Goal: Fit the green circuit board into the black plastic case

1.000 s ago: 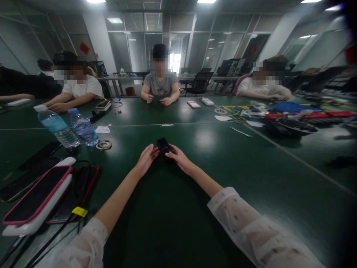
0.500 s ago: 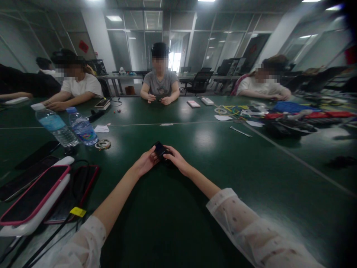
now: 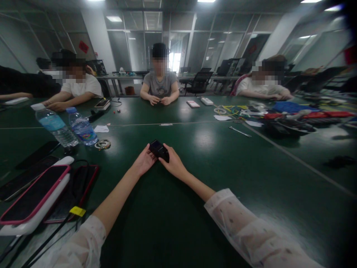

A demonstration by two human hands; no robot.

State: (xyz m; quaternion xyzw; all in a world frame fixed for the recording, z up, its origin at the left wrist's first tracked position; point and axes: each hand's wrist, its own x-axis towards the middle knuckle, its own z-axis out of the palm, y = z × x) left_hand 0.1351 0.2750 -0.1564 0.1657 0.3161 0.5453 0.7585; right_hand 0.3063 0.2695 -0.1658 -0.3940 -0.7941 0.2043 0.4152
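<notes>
A small black boxy device [image 3: 158, 147] with a dark screen-like panel sits between my two hands just above or on the green table; its exact kind I cannot make out. From the left, my left hand [image 3: 144, 160] supports it, palm partly up and fingers curled beneath its near edge. My right hand [image 3: 174, 162] grips the other end, with the thumb along the near side and the fingers behind. The device's underside is hidden by my fingers.
Two water bottles [image 3: 57, 126] and a coiled cable [image 3: 103, 144] stand left on the green table [image 3: 212, 163]. Closer lie phones, one pink-edged [image 3: 35, 195], with cords. A wrench [image 3: 240, 131] and a tool pile [image 3: 295, 119] are right. Several people sit opposite.
My right hand has shifted its grip, with the thumb now lower along the near side. The black device has moved slightly left, and more of its top shows.
</notes>
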